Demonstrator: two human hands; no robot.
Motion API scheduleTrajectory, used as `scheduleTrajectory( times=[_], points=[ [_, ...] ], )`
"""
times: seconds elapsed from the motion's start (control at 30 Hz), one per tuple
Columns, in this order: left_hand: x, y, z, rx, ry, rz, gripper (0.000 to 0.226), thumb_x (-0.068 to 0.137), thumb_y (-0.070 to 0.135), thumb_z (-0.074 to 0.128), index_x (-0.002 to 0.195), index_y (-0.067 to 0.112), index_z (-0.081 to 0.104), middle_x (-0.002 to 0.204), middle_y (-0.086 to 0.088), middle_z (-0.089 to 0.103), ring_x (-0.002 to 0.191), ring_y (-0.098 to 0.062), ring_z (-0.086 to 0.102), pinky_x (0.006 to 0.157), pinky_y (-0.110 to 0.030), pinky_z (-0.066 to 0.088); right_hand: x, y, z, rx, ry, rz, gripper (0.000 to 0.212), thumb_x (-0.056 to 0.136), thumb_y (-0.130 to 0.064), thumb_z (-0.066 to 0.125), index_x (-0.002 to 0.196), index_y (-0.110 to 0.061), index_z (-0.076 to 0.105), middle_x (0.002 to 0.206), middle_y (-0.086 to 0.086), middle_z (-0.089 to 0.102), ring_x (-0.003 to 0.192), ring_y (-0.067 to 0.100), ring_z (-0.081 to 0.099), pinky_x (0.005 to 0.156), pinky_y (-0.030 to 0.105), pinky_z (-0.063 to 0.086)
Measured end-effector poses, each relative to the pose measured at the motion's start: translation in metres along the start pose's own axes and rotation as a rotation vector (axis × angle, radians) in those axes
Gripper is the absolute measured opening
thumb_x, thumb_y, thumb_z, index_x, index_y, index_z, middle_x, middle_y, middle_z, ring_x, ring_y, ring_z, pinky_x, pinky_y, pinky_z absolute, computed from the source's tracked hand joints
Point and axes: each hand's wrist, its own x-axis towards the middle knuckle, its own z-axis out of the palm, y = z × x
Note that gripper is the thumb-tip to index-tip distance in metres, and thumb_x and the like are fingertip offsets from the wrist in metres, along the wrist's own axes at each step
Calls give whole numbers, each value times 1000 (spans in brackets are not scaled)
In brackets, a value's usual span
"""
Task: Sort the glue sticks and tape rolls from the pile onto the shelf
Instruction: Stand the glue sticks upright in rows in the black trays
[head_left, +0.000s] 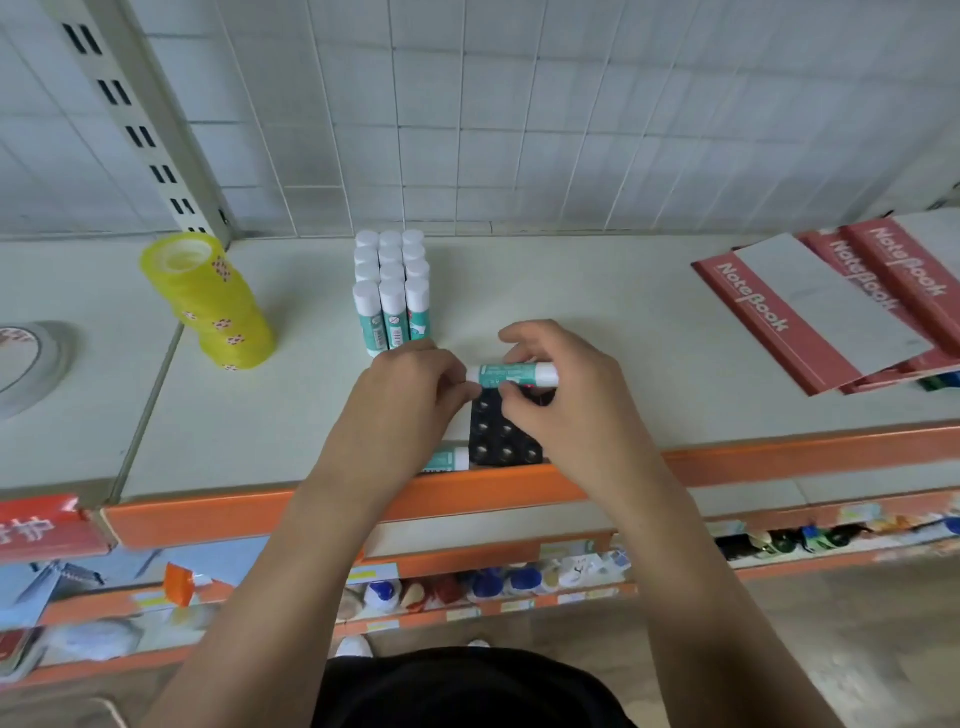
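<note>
Glue stick (514, 375): smooth plastic cylinder with a teal label and white ends, held level at frame centre above the shelf (597, 312). The right hand (566, 405) pinches its middle, thumb under and fingers over. The left hand (410, 395) is curled, fingertips pinching the stick's left end. The stick bridges the two hands, its right end poking out past the right fingers.

Right below it is a black tray (504, 436), a thin rectangular sheet with round dimples, partly covered by the right hand. A second glue stick (447, 460) lies flat against the tray's left side by the orange shelf lip (467, 488), half hidden under the left wrist.

Just behind the left hand, a block of upright glue sticks (392, 291) with white caps is packed in three columns. Left of centre is a leaning stack of yellow translucent tape rolls (213, 301). A large grey tape roll (26, 364) sits at the left edge. Red notebooks (831, 301) are fanned at the right. Wire grid back panel (519, 104) behind.
</note>
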Motion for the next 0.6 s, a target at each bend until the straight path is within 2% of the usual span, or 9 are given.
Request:
scheduleTrajectory(
  times=[0.07, 0.13, 0.27, 0.37, 0.47, 0.53, 0.6],
  points=[
    [1, 1, 2, -10, -12, -7, 19, 89, 30, 67, 85, 11, 71, 82, -2, 62, 74, -21, 58, 69, -33, 46, 1, 1, -4, 92, 52, 33, 30, 84, -14, 74, 108, -22, 59, 99, -9, 66, 87, 1, 64, 73, 10, 49],
    [2, 4, 5, 1, -16, 8, 19, 88, 31, 67, 85, 12, 70, 82, -1, 61, 74, -20, 58, 68, -32, 46, 3, 1, -7, 131, 111, 37, 30, 82, -19, 77, 102, -21, 56, 93, -9, 65, 81, 2, 66, 68, 15, 51],
    [6, 11, 9, 18, -46, 78, 22, 81, 32, 75, 98, 17, 70, 95, 1, 59, 81, -17, 57, 71, -29, 46, 7, 4, -12, 15, 151, 3, 23, 85, -22, 76, 97, -20, 57, 89, -7, 64, 77, 11, 64, 67, 26, 52],
    [8, 14, 14, 65, -112, 138, 27, 81, 31, 76, 104, 17, 72, 103, 0, 59, 91, -21, 57, 79, -32, 47, 8, 7, -16, -37, 141, -19, 16, 88, -20, 73, 103, -20, 67, 99, -6, 65, 84, 10, 65, 73, 16, 51],
    [9, 13, 16, 109, -94, 130, 27, 82, 29, 75, 105, 15, 73, 102, -1, 59, 92, -23, 58, 77, -28, 44, 8, 8, -18, -67, 123, -15, 29, 89, -20, 72, 117, -22, 66, 107, -3, 61, 89, 9, 63, 80, 16, 51],
    [9, 11, 16, 128, -82, 114, 27, 82, 29, 74, 105, 14, 73, 102, -1, 59, 91, -23, 58, 73, -24, 39, 9, 8, -18, -62, 125, 28, 38, 86, -22, 75, 121, -22, 60, 104, -5, 62, 86, 7, 63, 77, 18, 52],
    [10, 9, 16, 122, -80, 101, 27, 83, 29, 74, 105, 14, 73, 102, 0, 58, 89, -22, 59, 72, -22, 38, 11, 9, -17, -56, 142, 33, 34, 84, -19, 77, 112, -20, 57, 95, -6, 64, 81, 5, 62, 73, 17, 50]
  ],
)
